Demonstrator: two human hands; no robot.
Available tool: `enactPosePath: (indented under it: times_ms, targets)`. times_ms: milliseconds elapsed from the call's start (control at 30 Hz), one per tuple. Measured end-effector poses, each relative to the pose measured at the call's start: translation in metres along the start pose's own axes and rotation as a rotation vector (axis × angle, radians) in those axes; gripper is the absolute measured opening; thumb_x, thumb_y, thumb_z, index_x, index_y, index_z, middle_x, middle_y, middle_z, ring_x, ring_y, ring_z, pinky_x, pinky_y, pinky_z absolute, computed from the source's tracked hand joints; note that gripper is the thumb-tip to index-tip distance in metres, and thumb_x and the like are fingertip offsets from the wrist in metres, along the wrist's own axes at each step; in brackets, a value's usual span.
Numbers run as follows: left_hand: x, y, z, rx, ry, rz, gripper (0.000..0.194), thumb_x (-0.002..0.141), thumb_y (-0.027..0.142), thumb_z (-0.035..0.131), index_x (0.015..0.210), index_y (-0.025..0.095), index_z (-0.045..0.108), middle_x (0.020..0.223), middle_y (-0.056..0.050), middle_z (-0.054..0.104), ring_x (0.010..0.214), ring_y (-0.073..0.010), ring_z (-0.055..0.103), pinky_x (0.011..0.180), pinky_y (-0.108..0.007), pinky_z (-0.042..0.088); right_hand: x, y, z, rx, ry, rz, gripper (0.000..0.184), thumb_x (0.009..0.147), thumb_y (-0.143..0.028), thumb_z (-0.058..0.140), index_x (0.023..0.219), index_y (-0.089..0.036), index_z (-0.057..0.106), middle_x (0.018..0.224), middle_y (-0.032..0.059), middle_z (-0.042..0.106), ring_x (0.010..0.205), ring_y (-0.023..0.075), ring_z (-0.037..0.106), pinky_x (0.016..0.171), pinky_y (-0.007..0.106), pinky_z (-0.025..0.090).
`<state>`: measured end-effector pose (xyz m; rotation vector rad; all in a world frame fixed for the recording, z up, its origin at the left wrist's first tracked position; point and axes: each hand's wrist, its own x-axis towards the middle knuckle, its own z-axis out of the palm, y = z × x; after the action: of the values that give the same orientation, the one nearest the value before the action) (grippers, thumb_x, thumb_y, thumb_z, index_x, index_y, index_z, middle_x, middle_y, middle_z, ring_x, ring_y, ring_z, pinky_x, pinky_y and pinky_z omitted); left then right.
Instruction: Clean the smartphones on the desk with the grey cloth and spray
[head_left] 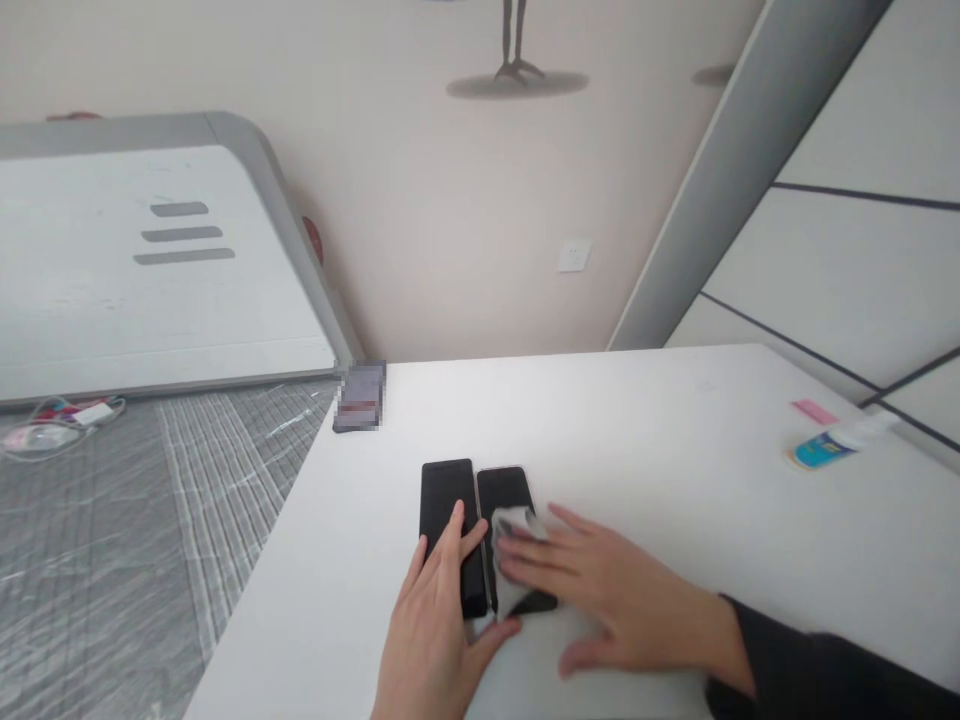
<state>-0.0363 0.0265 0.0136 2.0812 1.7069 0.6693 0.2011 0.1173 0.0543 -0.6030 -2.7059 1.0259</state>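
Two dark smartphones lie side by side on a white table: the left phone (442, 490) and the right phone (504, 487). My left hand (435, 620) rests with fingers spread over the lower part of the left phone. Its thumb reaches along the lower edge of the right phone. My right hand (592, 580) presses a crumpled white wipe (510, 590) onto the right phone's screen, fingers stretched out and slightly blurred. The wipe and that hand hide much of this screen; whether the wipe is tissue or cloth I cannot tell.
On the white table (637, 430), a bottle (825, 450) with a blue label lies at the right beside a pink strip (814, 412). A pixelated dark object (361, 397) sits at the far-left corner. A grey-covered bed (112, 560) adjoins the left. A wall rises behind.
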Motion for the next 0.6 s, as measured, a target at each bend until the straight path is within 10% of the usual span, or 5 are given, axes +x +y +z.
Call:
enactPosePath:
  times_ms: [167, 333, 467, 600]
  targets:
    - [0.002, 0.002, -0.002, 0.043, 0.014, 0.027, 0.123, 0.085, 0.016, 0.079, 0.164, 0.040, -0.013, 0.155, -0.012, 0.059, 0.146, -0.0314, 0.053, 0.121, -0.069, 0.038, -0.006, 0.000, 0.010, -0.089, 0.094, 0.022, 0.080, 0.092, -0.056, 0.075, 0.157, -0.017, 0.049, 0.162, 0.0160, 0.046, 0.154, 0.0341, 0.039, 0.129, 0.055, 0.026]
    - [0.003, 0.000, -0.006, 0.079, 0.041, 0.062, 0.118, 0.086, 0.014, 0.077, 0.164, 0.039, -0.008, 0.158, -0.011, 0.057, 0.150, -0.0302, 0.048, 0.122, -0.067, 0.037, -0.040, -0.012, 0.036, 0.082, 0.337, -0.035, 0.033, 0.108, -0.025, 0.053, 0.133, -0.025, 0.074, 0.135, 0.0085, 0.074, 0.131, 0.0244, 0.068, 0.113, 0.040, 0.054]
    - [-0.007, 0.006, -0.016, 0.157, 0.121, 0.170, 0.088, 0.092, 0.029, 0.075, 0.163, 0.038, 0.024, 0.161, -0.011, 0.052, 0.152, -0.0367, 0.043, 0.119, -0.068, 0.040, -0.048, -0.018, 0.039, 0.776, 0.764, 0.379, 0.042, 0.092, -0.060, 0.073, 0.107, -0.021, 0.079, 0.095, 0.0089, 0.083, 0.087, 0.0258, 0.080, 0.077, 0.035, 0.065]
    - [-0.014, 0.039, -0.014, -0.068, 0.048, 0.367, 0.071, 0.092, 0.055, 0.073, 0.154, 0.034, 0.046, 0.145, -0.013, 0.063, 0.128, -0.0298, 0.069, 0.103, -0.042, 0.061, -0.042, -0.034, 0.040, 1.049, 0.869, 0.516, 0.063, 0.082, -0.078, 0.073, 0.096, -0.016, 0.075, 0.074, 0.0052, 0.075, 0.068, 0.0208, 0.072, 0.063, 0.030, 0.058]
